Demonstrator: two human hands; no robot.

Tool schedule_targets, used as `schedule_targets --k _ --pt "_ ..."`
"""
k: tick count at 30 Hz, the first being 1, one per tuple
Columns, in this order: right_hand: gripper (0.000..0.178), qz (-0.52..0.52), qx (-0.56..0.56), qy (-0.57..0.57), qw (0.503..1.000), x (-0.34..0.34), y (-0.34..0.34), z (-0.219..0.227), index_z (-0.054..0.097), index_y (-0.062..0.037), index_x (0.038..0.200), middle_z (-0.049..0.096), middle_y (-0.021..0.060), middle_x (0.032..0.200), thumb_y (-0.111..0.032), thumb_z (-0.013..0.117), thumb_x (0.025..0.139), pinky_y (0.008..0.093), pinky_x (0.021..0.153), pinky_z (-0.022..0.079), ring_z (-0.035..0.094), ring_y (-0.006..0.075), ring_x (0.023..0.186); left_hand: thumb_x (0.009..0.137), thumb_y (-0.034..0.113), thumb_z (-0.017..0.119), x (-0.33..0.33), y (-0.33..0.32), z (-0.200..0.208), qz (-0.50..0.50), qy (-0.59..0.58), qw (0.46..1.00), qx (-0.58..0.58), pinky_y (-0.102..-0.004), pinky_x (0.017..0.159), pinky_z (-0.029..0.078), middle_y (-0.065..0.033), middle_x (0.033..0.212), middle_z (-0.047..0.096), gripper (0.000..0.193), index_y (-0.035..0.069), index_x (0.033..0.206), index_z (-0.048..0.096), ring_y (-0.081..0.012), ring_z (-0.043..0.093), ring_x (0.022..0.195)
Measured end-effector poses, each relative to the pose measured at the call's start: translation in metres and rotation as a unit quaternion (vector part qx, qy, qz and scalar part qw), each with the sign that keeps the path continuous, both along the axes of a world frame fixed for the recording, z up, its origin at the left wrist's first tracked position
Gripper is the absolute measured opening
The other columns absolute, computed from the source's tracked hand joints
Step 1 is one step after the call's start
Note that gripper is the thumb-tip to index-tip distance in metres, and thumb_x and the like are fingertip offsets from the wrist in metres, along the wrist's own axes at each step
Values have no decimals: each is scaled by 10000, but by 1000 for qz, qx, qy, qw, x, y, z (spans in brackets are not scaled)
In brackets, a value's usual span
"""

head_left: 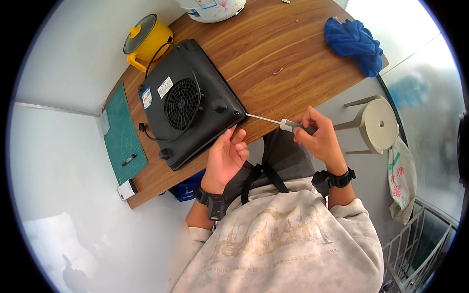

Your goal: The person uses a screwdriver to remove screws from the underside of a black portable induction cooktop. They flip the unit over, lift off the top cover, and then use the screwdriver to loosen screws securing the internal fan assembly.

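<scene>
A black induction cooker (pixel 195 132) lies upside down on the wooden table, its round fan grille (pixel 182 103) facing up. My right hand (pixel 315 134) is closed around the grey-and-white handle of a screwdriver (pixel 266 118). The long thin shaft points left, and its tip is at the cooker's near right corner, by a screw hole. My left hand (pixel 227 155) is palm up at the cooker's near edge, fingers loosely bent and apart. Its fingertips are at the edge; whether they press on it I cannot tell. Two small screws (pixel 278 72) lie on the table to the right of the cooker.
Behind the cooker stand a yellow pot (pixel 157 38) and a white appliance (pixel 213 10). A green cutting mat (pixel 118 128) with a dark pen lies left. A blue cloth (pixel 352 41) hangs over the table's right end, near a beige stool (pixel 378 124). The cooker's black cord runs beside it.
</scene>
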State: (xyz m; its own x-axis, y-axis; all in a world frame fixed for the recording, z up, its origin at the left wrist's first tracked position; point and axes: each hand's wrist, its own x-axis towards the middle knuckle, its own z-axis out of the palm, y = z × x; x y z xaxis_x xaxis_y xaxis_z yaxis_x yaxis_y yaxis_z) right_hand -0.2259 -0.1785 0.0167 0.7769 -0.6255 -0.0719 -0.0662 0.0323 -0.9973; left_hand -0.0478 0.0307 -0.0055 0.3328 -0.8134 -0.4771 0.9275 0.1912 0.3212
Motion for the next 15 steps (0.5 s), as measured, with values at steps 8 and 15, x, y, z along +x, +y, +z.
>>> schedule_targets --k 8,15 --pt "249 -17 -71 45 996 -13 -1 7 394 -30 798 687 104 869 26 637 815 267 705 486 627 111 828 1067 222 563 8 -6 0 18 35 999 5 -254 667 508 -57 1082 726 252 2 1139 662 -96 608 749" --pt "241 -57 18 11 998 -19 -1 13 394 -46 793 707 113 964 33 618 832 246 672 498 614 94 792 1067 192 553 11 -6 0 8 40 999 2 -253 659 505 -47 1037 722 224 6 1085 677 -93 602 738"
